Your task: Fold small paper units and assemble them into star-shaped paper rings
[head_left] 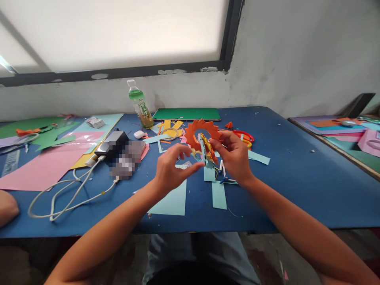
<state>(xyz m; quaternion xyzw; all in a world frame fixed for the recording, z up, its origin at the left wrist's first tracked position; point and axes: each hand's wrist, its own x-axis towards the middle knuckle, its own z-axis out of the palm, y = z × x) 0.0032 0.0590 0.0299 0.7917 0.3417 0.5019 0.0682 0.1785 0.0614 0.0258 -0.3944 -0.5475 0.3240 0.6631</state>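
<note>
Two hands: left hand (170, 170) and right hand (236, 156). One toothed orange ring (192, 132). One bottle (139, 103). One green board (187, 114). One power bank (114, 142), one white cable (68, 194), one earbud case (139, 134). One tape roll (169, 133). One small box (95, 122). One pair of red-handled scissors (245, 136). One pink sheet (44, 168), one light-blue sheet (173, 200). At least four light-blue strips (219, 194) flat on the table. Small scraps too many and too tiny to count.

- Your head camera looks forward and down across the blue table (297, 178) toward the wall (297, 59) and window (118, 31).
- It sits near: your left hand (170, 170) and right hand (234, 156) meet mid-view.
</note>
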